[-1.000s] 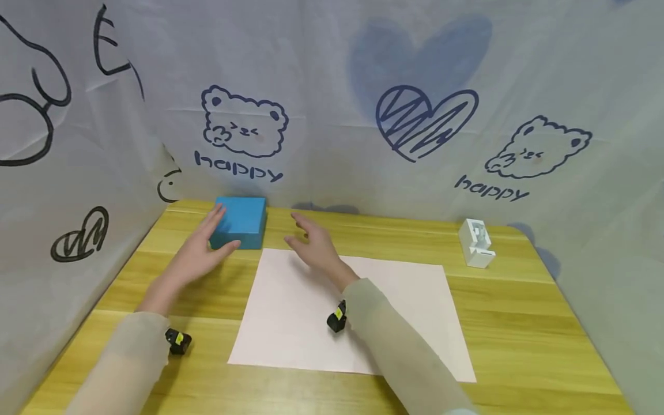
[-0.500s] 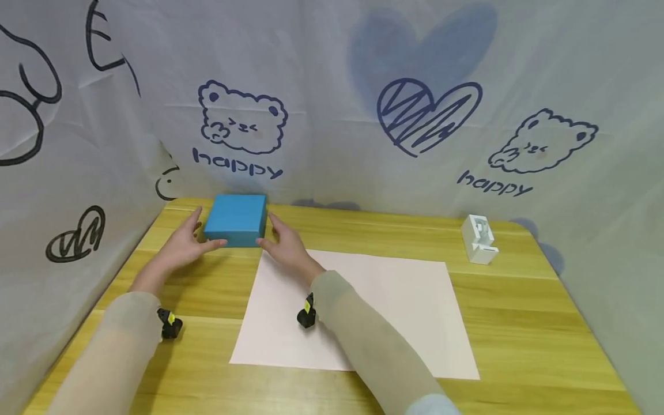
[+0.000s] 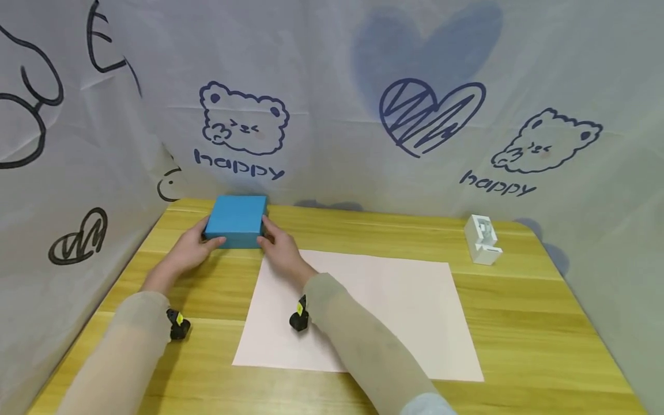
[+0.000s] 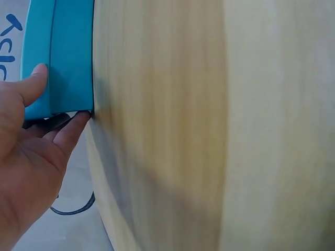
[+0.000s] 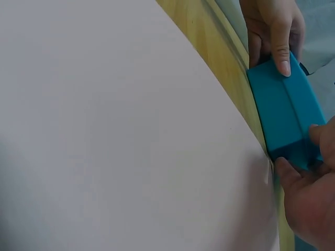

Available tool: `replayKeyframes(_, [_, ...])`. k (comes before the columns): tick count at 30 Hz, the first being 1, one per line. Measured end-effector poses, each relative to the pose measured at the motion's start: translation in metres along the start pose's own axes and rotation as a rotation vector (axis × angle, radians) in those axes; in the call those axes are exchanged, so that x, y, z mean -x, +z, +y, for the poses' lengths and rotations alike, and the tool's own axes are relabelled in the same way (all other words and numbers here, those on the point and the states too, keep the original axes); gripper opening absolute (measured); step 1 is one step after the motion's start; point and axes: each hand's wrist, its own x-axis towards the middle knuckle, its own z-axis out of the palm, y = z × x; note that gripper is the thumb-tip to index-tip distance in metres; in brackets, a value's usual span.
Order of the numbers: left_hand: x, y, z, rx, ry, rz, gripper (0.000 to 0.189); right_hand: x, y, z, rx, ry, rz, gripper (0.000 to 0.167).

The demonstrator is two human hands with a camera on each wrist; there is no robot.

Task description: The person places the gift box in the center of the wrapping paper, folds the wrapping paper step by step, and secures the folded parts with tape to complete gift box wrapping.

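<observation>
A flat blue box lies at the back left of the wooden table, between both hands. My left hand grips its left end, thumb on the front face; in the left wrist view that thumb presses the blue box and the other fingers reach round its end, partly hidden. At the opposite end, my right hand holds the box with its thumb at the front corner. Both hands show on the blue box in the right wrist view, where the right hand has some fingertips low at the near end.
A pale pink sheet lies mid-table, partly under the right forearm. A small white block-shaped object stands at the back right. Printed cloth hangs behind and beside the wooden table. Each wrist carries a small black camera.
Both hands have come to the box, the right one moving left from over the sheet. The left hand has slid down to the box's side. Now both grip it.
</observation>
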Motion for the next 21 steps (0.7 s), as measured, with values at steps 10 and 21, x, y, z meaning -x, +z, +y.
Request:
replayKeyframes(10, [0.01,-0.004,0.016,0.021,0.0,0.049,0.087,0.011,-0.013,-0.01,-0.017,-0.011,0.02,0.06])
replayKeyframes(21, [0.033,0.016,0.073,0.109,0.095,0.118,0.081,0.053,-0.072,-0.025,0.014,-0.044,0.04,0.059])
